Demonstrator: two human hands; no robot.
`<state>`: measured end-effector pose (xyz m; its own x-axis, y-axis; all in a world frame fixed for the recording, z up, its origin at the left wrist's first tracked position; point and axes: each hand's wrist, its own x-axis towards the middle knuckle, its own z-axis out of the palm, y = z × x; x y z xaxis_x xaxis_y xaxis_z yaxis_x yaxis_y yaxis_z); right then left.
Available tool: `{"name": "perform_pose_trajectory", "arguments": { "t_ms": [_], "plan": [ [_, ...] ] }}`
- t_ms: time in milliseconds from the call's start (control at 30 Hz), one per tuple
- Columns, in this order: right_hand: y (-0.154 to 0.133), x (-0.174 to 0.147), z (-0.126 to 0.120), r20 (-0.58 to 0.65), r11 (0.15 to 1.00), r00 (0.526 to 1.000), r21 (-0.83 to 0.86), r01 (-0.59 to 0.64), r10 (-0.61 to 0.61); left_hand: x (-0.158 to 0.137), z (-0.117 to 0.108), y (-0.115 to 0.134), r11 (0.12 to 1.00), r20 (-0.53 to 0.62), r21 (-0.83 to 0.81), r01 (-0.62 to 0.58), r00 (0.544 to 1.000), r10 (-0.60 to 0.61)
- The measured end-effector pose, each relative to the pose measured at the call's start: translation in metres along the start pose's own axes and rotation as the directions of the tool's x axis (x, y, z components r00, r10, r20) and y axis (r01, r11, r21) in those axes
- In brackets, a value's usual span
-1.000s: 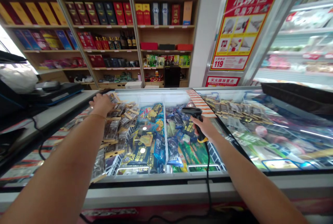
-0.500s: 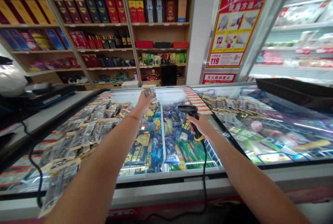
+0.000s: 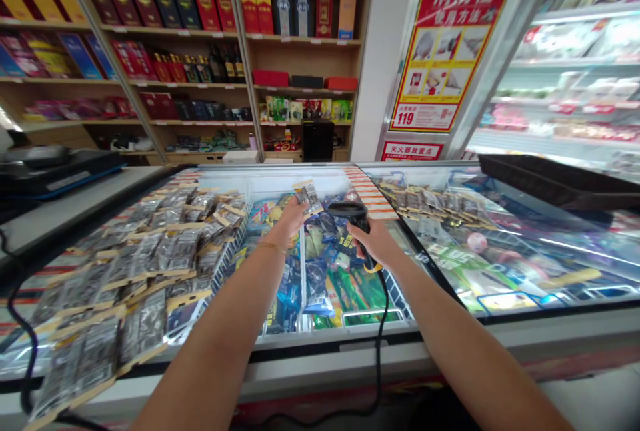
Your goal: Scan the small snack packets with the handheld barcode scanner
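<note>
While left fingers (image 3: 297, 208) pinch a packet (image 3: 310, 197) (right fingers (image 3: 361, 235) grip a scanner (image 3: 346, 209)), blue bags (image 3: 316, 279) lie below.

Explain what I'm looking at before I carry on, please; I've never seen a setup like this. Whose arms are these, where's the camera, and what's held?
There is no machine arm here: these are a person's own bare hands, seen by one head-worn camera looking forward and down. The left hand holds a small, flat, dark-and-clear packet with tan edges. The right hand grips a black, pistol-shaped handheld scanner with a black cable. Below is a long, white chest-style display case. Many similar tan-edged packets lie across its left part; blue and green plastic bags lie inside.
</note>
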<state>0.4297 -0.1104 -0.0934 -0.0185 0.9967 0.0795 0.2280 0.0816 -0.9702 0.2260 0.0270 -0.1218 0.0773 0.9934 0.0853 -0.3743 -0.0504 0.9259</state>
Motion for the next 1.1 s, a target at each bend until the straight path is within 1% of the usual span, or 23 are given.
{"name": "perform_pose_trajectory", "arguments": {
  "t_ms": [200,400,533,733,800,867,967,1033,1100],
  "plan": [
    [-0.001,-0.003,-0.001,0.015,0.997,1.0,-0.067,0.026,-0.025,-0.002,-0.001,0.001,0.999,0.035,-0.042,0.021,0.999,-0.02],
    [-0.005,-0.005,0.0,0.025,0.997,0.999,-0.077,0.025,-0.023,-0.002,-0.001,0.0,1.0,0.054,-0.027,-0.002,0.999,0.003],
    [-0.005,-0.005,-0.001,0.013,0.997,1.0,-0.08,0.009,-0.008,-0.002,-0.002,0.0,0.999,0.063,-0.044,0.006,0.998,-0.003],
    [0.0,-0.003,-0.004,0.008,0.996,1.0,-0.087,0.017,-0.016,-0.001,-0.004,0.0,0.998,0.072,-0.058,0.016,0.997,-0.012],
    [0.0,-0.002,-0.004,0.0,0.998,1.0,-0.063,0.011,-0.011,0.0,-0.004,-0.001,0.998,0.052,-0.057,0.019,0.999,-0.016],
    [0.0,0.0,-0.005,-0.012,1.0,1.0,-0.008,0.005,-0.005,0.001,-0.004,-0.002,0.999,0.008,-0.039,0.007,1.0,-0.007],
    [-0.004,0.003,-0.01,-0.05,0.993,0.999,0.117,-0.014,0.02,0.002,-0.002,0.0,0.999,-0.063,0.049,-0.002,0.998,0.005],
    [-0.008,0.004,-0.021,-0.085,0.983,0.995,0.182,-0.029,0.045,0.002,0.001,0.003,0.992,-0.087,0.125,0.027,0.996,-0.016],
    [-0.011,0.004,-0.039,-0.109,0.979,0.993,0.202,-0.027,0.05,0.003,0.01,0.006,0.983,-0.099,0.175,0.057,0.994,-0.04]
  ]
}}
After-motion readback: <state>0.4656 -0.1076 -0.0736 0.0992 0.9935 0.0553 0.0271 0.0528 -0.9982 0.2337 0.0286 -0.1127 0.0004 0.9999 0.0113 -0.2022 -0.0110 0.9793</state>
